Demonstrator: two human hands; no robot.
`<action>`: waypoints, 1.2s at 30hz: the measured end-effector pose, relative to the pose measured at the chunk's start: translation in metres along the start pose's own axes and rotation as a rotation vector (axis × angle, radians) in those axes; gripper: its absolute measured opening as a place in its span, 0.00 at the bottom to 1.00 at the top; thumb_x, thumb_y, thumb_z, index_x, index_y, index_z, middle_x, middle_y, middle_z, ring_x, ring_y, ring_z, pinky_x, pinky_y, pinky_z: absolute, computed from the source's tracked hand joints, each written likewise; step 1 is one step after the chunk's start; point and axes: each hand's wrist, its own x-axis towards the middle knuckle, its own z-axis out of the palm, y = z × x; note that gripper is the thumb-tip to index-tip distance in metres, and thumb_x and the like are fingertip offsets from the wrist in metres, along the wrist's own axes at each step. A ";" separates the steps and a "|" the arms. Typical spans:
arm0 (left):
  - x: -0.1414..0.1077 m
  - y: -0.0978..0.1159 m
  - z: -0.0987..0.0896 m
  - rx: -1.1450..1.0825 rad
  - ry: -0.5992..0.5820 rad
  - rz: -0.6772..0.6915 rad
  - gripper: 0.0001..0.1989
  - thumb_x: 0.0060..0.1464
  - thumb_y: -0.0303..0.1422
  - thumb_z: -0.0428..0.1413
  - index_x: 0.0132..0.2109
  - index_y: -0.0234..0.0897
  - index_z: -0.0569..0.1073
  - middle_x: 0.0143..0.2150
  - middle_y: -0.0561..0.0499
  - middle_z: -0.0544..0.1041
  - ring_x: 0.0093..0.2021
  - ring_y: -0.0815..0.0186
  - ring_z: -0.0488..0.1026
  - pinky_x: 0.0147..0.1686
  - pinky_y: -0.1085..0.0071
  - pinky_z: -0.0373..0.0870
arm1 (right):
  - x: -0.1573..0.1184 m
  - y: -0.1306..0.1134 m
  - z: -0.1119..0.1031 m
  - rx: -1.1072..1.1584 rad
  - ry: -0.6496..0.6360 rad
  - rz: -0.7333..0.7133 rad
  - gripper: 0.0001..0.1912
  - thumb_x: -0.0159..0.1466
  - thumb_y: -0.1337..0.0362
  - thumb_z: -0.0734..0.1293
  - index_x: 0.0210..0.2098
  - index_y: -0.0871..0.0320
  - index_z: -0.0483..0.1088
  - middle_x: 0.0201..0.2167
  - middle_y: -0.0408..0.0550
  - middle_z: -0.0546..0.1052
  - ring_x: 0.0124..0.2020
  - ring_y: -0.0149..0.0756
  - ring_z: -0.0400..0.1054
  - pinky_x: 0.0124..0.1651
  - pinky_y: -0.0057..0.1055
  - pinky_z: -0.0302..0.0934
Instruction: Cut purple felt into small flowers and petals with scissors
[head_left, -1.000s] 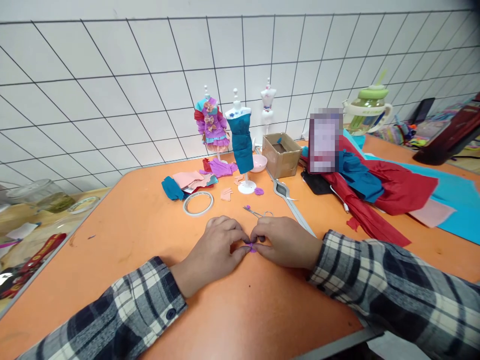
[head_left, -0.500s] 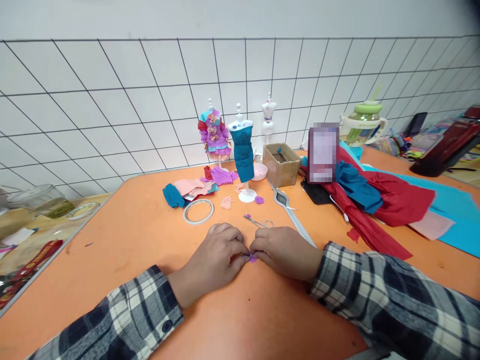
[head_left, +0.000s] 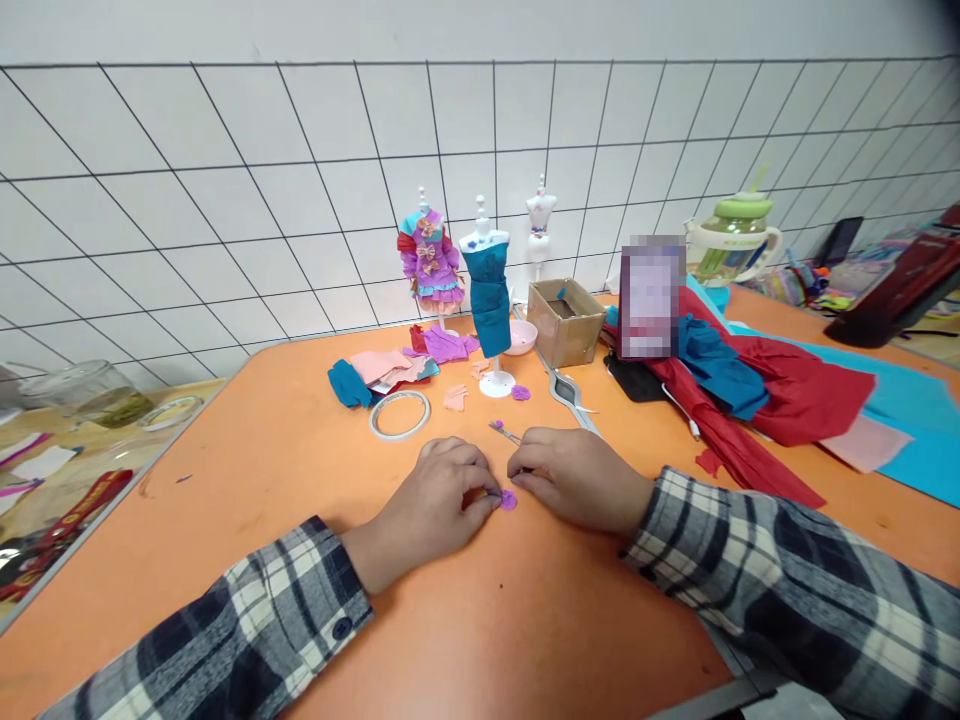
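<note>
My left hand (head_left: 450, 492) rests on the orange tabletop, its thumb and index finger pinching the edge of a small round purple crepe-paper rosette (head_left: 510, 500). Just right of the rosette is my right hand (head_left: 574, 475), apart from it, with fingers curled and a small gap between thumb and fingertips. Beyond that hand the blades of small scissors (head_left: 506, 433) show; their handles are hidden behind it. A tiny purple scrap lies by the blade tips. Another purple rosette (head_left: 520, 393) lies beside the base of a mini dress form (head_left: 489, 300) wrapped in teal paper.
Behind stand a dress form in a purple outfit (head_left: 429, 255), a white form (head_left: 540, 220), a cardboard box (head_left: 568, 340) and a pink bowl (head_left: 523, 338). A tape roll (head_left: 400, 437) and paper pieces lie left; a phone (head_left: 649, 305) and red paper (head_left: 810, 395) sit right.
My right hand has let go of the purple rosette and moved slightly up and right, covering the scissors' handles. More of the rosette now shows at my left fingertips.
</note>
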 end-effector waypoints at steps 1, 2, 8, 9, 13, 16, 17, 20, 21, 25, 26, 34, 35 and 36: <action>0.000 -0.001 0.000 0.003 -0.002 0.002 0.06 0.55 0.30 0.56 0.34 0.41 0.77 0.35 0.53 0.76 0.41 0.63 0.69 0.46 0.62 0.59 | 0.000 0.000 0.001 0.029 0.005 -0.010 0.08 0.65 0.66 0.63 0.36 0.55 0.75 0.34 0.43 0.75 0.37 0.32 0.68 0.36 0.28 0.53; 0.000 -0.001 0.000 0.008 -0.004 0.002 0.05 0.55 0.30 0.56 0.34 0.41 0.77 0.35 0.53 0.76 0.41 0.63 0.69 0.46 0.62 0.59 | 0.000 -0.001 0.002 0.046 0.001 -0.020 0.07 0.65 0.66 0.64 0.36 0.55 0.75 0.34 0.42 0.75 0.37 0.32 0.68 0.36 0.28 0.53; 0.000 -0.004 0.001 0.024 -0.012 0.016 0.05 0.55 0.31 0.56 0.34 0.41 0.78 0.35 0.53 0.76 0.41 0.62 0.69 0.46 0.61 0.57 | 0.002 -0.002 0.009 -0.007 -0.059 -0.054 0.09 0.65 0.64 0.63 0.36 0.54 0.76 0.33 0.42 0.76 0.36 0.33 0.68 0.33 0.29 0.51; 0.000 -0.004 0.001 0.024 -0.012 0.019 0.06 0.56 0.31 0.56 0.34 0.41 0.78 0.35 0.53 0.76 0.41 0.62 0.69 0.46 0.61 0.57 | 0.003 -0.002 0.009 -0.019 -0.070 -0.058 0.09 0.65 0.64 0.62 0.36 0.54 0.76 0.33 0.42 0.76 0.36 0.33 0.68 0.33 0.29 0.51; -0.001 -0.005 0.002 0.012 -0.005 0.015 0.06 0.56 0.31 0.56 0.34 0.41 0.78 0.35 0.52 0.76 0.41 0.62 0.69 0.47 0.60 0.57 | 0.006 -0.007 0.005 -0.066 -0.128 -0.063 0.10 0.65 0.64 0.62 0.34 0.56 0.75 0.34 0.44 0.76 0.35 0.33 0.69 0.32 0.30 0.50; -0.001 -0.008 0.003 -0.049 0.017 -0.008 0.06 0.55 0.31 0.57 0.33 0.41 0.78 0.35 0.52 0.76 0.41 0.62 0.70 0.47 0.60 0.59 | 0.008 -0.009 0.008 -0.034 -0.129 -0.032 0.09 0.62 0.66 0.62 0.33 0.58 0.75 0.33 0.46 0.76 0.33 0.34 0.68 0.32 0.30 0.50; 0.000 -0.009 0.003 -0.096 0.036 -0.025 0.05 0.55 0.31 0.57 0.33 0.41 0.78 0.35 0.51 0.76 0.41 0.62 0.70 0.47 0.61 0.60 | 0.008 -0.009 0.010 -0.002 -0.112 -0.020 0.08 0.61 0.67 0.63 0.32 0.59 0.75 0.33 0.46 0.76 0.33 0.34 0.67 0.32 0.30 0.50; 0.000 -0.014 -0.001 -0.316 0.126 -0.105 0.07 0.56 0.33 0.56 0.37 0.39 0.79 0.36 0.48 0.77 0.40 0.62 0.72 0.44 0.64 0.65 | 0.009 -0.004 0.015 0.286 -0.022 0.085 0.06 0.58 0.68 0.65 0.30 0.60 0.74 0.29 0.46 0.74 0.31 0.33 0.65 0.33 0.29 0.52; 0.000 -0.015 -0.003 -0.405 0.156 -0.127 0.08 0.57 0.35 0.56 0.39 0.38 0.78 0.37 0.47 0.77 0.40 0.62 0.72 0.44 0.65 0.66 | 0.009 -0.002 0.015 0.468 0.002 0.166 0.05 0.59 0.67 0.65 0.30 0.60 0.74 0.27 0.45 0.73 0.29 0.31 0.63 0.31 0.28 0.52; -0.003 -0.011 -0.008 -0.691 0.217 -0.147 0.13 0.55 0.40 0.58 0.44 0.38 0.78 0.42 0.46 0.76 0.44 0.61 0.72 0.46 0.65 0.67 | 0.010 0.004 0.008 1.277 -0.012 0.520 0.14 0.58 0.55 0.69 0.36 0.59 0.72 0.22 0.37 0.63 0.17 0.21 0.46 0.19 0.23 0.38; -0.003 -0.008 -0.007 -0.741 0.216 -0.148 0.14 0.54 0.41 0.59 0.44 0.38 0.78 0.42 0.46 0.76 0.44 0.60 0.72 0.47 0.65 0.67 | 0.010 0.004 0.006 1.412 -0.021 0.552 0.16 0.55 0.53 0.71 0.36 0.60 0.71 0.21 0.35 0.62 0.16 0.20 0.43 0.18 0.23 0.34; 0.001 0.018 0.009 -1.215 0.329 -0.432 0.18 0.50 0.42 0.63 0.45 0.36 0.75 0.44 0.45 0.77 0.46 0.60 0.72 0.47 0.64 0.68 | 0.011 -0.009 0.008 1.721 -0.019 0.560 0.15 0.53 0.59 0.74 0.34 0.61 0.69 0.24 0.35 0.61 0.17 0.17 0.46 0.16 0.19 0.32; 0.002 0.019 0.009 -1.217 0.326 -0.435 0.17 0.50 0.41 0.63 0.45 0.36 0.75 0.44 0.45 0.78 0.45 0.60 0.72 0.46 0.64 0.68 | 0.011 -0.010 0.009 1.724 -0.035 0.561 0.15 0.53 0.60 0.74 0.34 0.61 0.69 0.24 0.35 0.61 0.17 0.17 0.47 0.16 0.19 0.32; 0.002 0.020 0.009 -1.197 0.332 -0.438 0.16 0.50 0.40 0.63 0.43 0.35 0.76 0.42 0.45 0.78 0.43 0.61 0.72 0.45 0.65 0.68 | 0.011 -0.011 0.010 1.722 -0.049 0.565 0.14 0.53 0.60 0.74 0.34 0.61 0.70 0.24 0.36 0.62 0.17 0.17 0.47 0.15 0.19 0.32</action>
